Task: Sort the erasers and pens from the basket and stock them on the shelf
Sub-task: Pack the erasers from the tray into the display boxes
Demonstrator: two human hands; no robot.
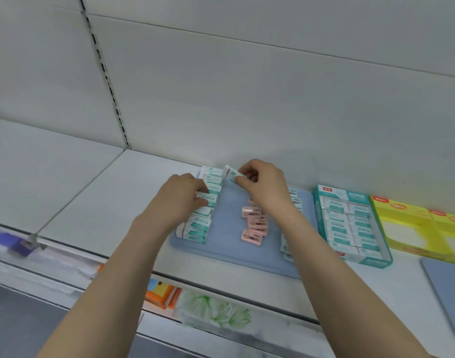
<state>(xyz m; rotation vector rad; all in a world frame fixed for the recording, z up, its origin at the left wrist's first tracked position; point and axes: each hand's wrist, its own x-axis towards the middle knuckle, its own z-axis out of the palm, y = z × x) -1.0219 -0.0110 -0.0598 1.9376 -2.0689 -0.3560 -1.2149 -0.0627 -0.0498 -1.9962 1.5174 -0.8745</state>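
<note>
The right hand is pinching one teal-and-white boxed eraser at 11 o'clock on the flat blue mat on the white metal shelf. The left hand is gripping the row of teal-and-white erasers at 9 o'clock. Small pink wrapped erasers are lying at centre; stocking is judged partly done, with no pens or basket showing.
</note>
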